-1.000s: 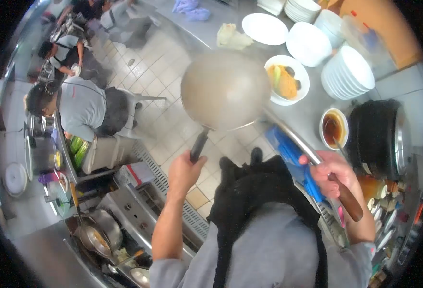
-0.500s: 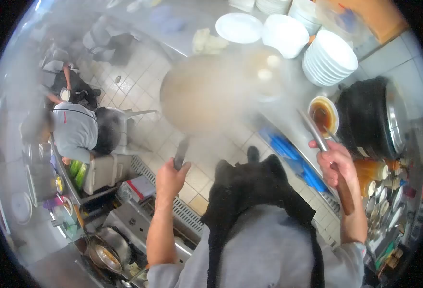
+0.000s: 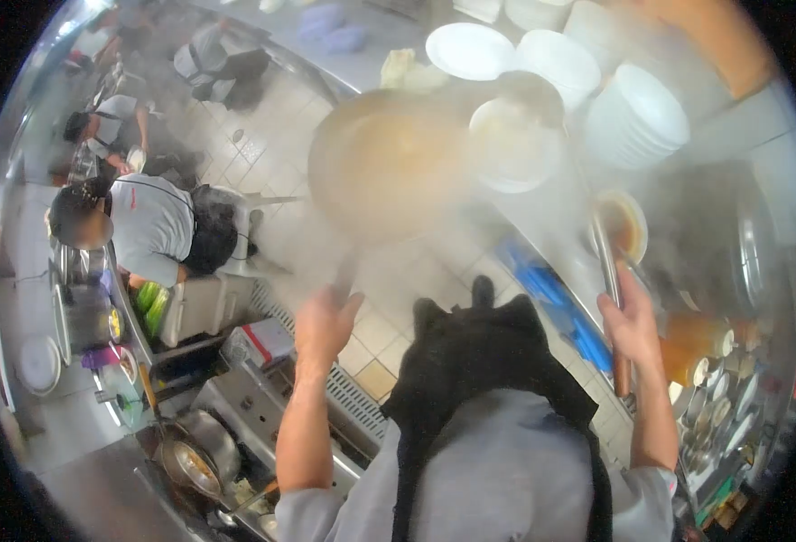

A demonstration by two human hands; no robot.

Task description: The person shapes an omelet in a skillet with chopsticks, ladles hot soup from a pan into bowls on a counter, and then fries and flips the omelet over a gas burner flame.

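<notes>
My left hand is closed round the handle of a large wok, held out in front of me over the floor. Light brown food or liquid shows in the wok through thick steam. In my right hand is the wooden-ended handle of a ladle. The ladle's metal shaft runs up and away to its bowl, which overlaps the far rim of a white bowl in this view. That white bowl stands just right of the wok, at the counter edge. Steam blurs the wok's right side.
Stacked white bowls and a white plate stand on the counter. A bowl of brown sauce sits beside a dark pot. Co-workers are at the left. A strainer with food lies lower left.
The ladle's bowl has tipped and lifted toward the white bowl's far rim. My right hand has shifted slightly, with its fingers straighter along the handle. The steam has spread right.
</notes>
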